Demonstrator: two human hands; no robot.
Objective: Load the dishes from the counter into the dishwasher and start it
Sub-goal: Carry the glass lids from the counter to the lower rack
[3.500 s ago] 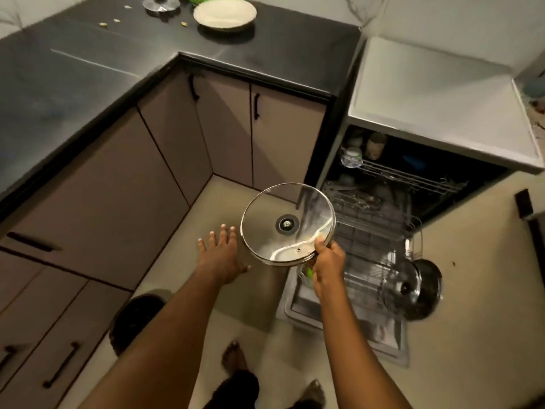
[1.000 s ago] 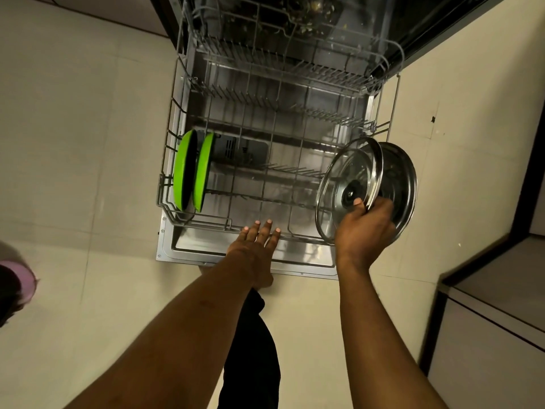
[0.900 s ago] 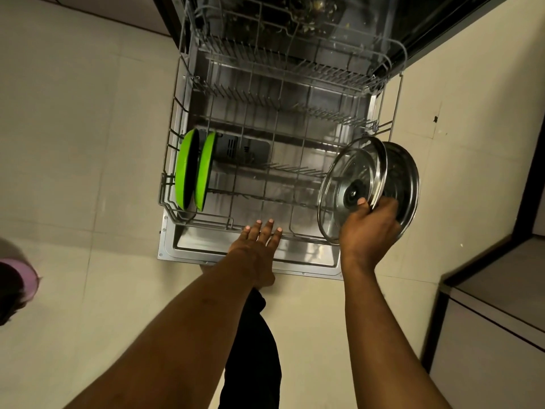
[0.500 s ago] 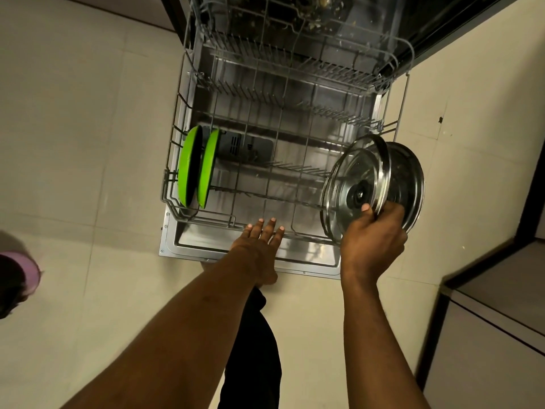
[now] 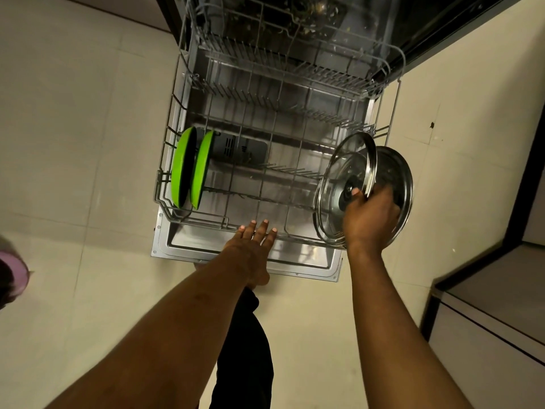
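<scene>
The dishwasher's lower wire rack is pulled out over the open door. Two green plates stand on edge at the rack's front left. At the rack's front right corner my right hand grips a glass lid by its rim, standing it upright. A second, larger glass lid stands just behind it. My left hand hovers flat over the rack's front edge, fingers spread, holding nothing.
The upper rack shows at the top with scraps on the dishwasher floor behind it. A cabinet stands at the lower right. A purple object sits on the tiled floor at the left edge. My leg is below the door.
Since 3.5 s ago I turned from the counter corner to the rack, carrying the glass lid. Over the last second the lid has tilted a little more upright beside the other lid.
</scene>
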